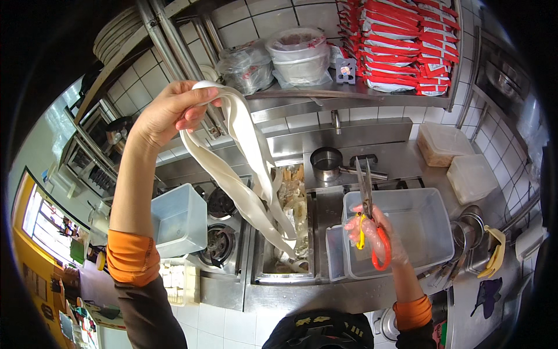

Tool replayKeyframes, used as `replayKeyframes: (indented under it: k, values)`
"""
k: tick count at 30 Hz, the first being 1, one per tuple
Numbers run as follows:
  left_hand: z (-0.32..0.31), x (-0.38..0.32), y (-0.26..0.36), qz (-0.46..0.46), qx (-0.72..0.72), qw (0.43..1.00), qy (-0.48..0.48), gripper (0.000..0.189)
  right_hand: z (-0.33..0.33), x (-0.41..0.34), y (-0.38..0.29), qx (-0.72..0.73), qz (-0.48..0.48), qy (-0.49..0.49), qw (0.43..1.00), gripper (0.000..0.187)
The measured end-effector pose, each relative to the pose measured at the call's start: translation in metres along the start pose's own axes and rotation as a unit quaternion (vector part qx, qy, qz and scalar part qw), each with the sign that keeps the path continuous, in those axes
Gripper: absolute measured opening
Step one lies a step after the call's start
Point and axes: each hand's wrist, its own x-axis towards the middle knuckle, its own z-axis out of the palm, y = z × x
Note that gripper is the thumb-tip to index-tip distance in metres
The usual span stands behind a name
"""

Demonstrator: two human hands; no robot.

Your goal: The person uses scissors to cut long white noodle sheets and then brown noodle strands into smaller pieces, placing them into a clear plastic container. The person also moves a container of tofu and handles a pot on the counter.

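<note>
My left hand (181, 104) is raised and pinches the top of a long, soft white strip (250, 126), which looks like food. Its folds hang down in loops, with the lower ends in or just over a rectangular steel well (283, 275) in the counter. Inside that well are pale and brown food pieces (294, 196). My right hand (379, 240), apparently in a thin clear glove, grips a pair of scissors (367, 192) with one red and one yellow handle. The blades point up, slightly apart and away from the strip. Below this hand sits a large clear plastic tub (418, 235).
A gas burner (216, 246) and a translucent bin (183, 222) stand at left. A small saucepan (327, 163) is behind the well. Lidded tubs (447, 144) and ladles (462, 235) lie right. Overhead, a steel shelf (357, 102) carries red packets (392, 52) and white buckets (301, 61).
</note>
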Motion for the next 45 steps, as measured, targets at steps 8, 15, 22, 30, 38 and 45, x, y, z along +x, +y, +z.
replayKeyframes:
  k: [8, 15, 22, 30, 38, 45]
  values:
    - [0.047, 0.013, 0.013, -0.002, 0.232, 0.955, -0.182, 0.028, 0.024, 0.042, -0.055, -0.144, -0.217, -0.009, 0.965, 0.056]
    - [0.099, 0.017, -0.015, 0.105, 0.207, 0.95, -0.209, 0.023, 0.065, 0.094, -0.101, -0.187, -0.198, -0.007, 0.962, 0.063]
    - [0.107, 0.015, -0.048, 0.097, -0.027, 0.986, -0.129, 0.021, 0.068, 0.101, -0.126, -0.251, -0.214, 0.058, 0.942, 0.042]
    - [0.166, 0.02, -0.075, 0.121, -0.248, 0.944, -0.182, 0.06, 0.055, 0.101, -0.167, -0.186, -0.219, -0.018, 0.958, 0.031]
    - [0.234, 0.031, -0.09, 0.039, -0.314, 0.892, -0.324, 0.05, 0.001, 0.084, -0.174, -0.07, -0.196, 0.013, 0.978, 0.034]
    - [0.269, 0.045, -0.091, -0.011, -0.393, 0.825, -0.405, 0.054, -0.052, 0.063, -0.153, 0.117, -0.168, 0.005, 0.979, 0.022]
